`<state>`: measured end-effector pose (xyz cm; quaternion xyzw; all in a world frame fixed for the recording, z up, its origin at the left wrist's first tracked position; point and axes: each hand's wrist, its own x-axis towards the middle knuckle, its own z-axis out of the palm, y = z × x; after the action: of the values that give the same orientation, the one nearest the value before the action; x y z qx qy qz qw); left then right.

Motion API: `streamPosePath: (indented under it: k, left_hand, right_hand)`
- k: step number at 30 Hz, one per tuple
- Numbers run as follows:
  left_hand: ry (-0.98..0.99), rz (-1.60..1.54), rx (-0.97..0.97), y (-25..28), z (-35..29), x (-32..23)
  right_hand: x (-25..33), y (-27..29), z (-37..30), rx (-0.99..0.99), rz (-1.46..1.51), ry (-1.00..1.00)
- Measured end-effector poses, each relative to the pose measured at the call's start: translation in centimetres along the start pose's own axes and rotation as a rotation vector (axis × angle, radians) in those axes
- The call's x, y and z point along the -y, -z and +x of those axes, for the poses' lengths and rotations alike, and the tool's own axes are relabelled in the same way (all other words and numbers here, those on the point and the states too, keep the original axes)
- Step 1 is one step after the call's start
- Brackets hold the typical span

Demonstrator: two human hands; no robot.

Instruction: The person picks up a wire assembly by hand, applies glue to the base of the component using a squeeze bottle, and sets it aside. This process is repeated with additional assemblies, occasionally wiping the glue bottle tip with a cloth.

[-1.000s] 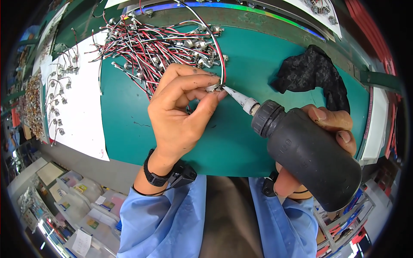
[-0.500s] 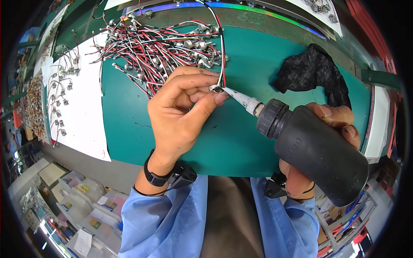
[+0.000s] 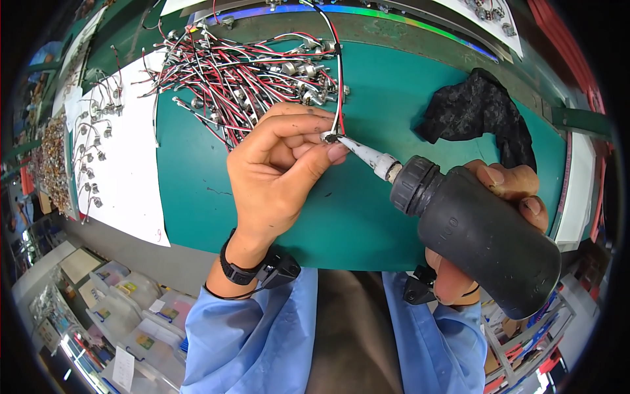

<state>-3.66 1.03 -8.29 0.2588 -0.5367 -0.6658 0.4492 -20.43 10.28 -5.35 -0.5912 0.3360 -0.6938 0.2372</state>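
Between thumb and fingers, my left hand [image 3: 279, 161] pinches a small round metal component [image 3: 328, 136], its wired side up. Red, white and black wires [image 3: 338, 72] rise from it toward the far edge of the table. My right hand [image 3: 512, 187] is wrapped round a black squeeze bottle [image 3: 489, 240], tilted with its base toward me. The bottle's pale tapered nozzle [image 3: 367, 156] has its tip at the component, where dark material shows around the wire ends. Most of the component is hidden by my fingers.
Beyond my left hand lies a heap of wired components [image 3: 230, 79] on the green mat [image 3: 380, 223]. More sit on a white sheet [image 3: 134, 177] at the left. A crumpled black cloth [image 3: 476, 108] lies at the far right. Clear plastic boxes [image 3: 138, 302] stand lower left.
The bottle has rolled slightly in my right hand, and its nozzle tip has shifted a little left onto the component. My left hand has barely moved.
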Motion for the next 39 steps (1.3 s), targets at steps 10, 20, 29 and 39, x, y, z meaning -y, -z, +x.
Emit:
streamPosePath:
  k: [10,20,29,39]
  left_hand:
    - [0.005,-0.04,0.012,0.1,0.0,0.1]
    - [0.01,-0.013,-0.011,-0.1,-0.1,0.0]
    - [0.046,-0.079,0.022,0.1,0.1,-0.2]
    - [0.039,-0.023,0.005,-0.1,0.0,-0.2]
  right_hand:
    - [-0.1,-0.2,0.0,-0.032,-0.054,0.033]
    - [0.4,0.0,0.0,-0.046,-0.026,-0.03]
    - [0.2,0.4,0.1,-0.03,-0.094,-0.011]
    - [-0.6,-0.1,0.1,-0.1,-0.105,0.062]
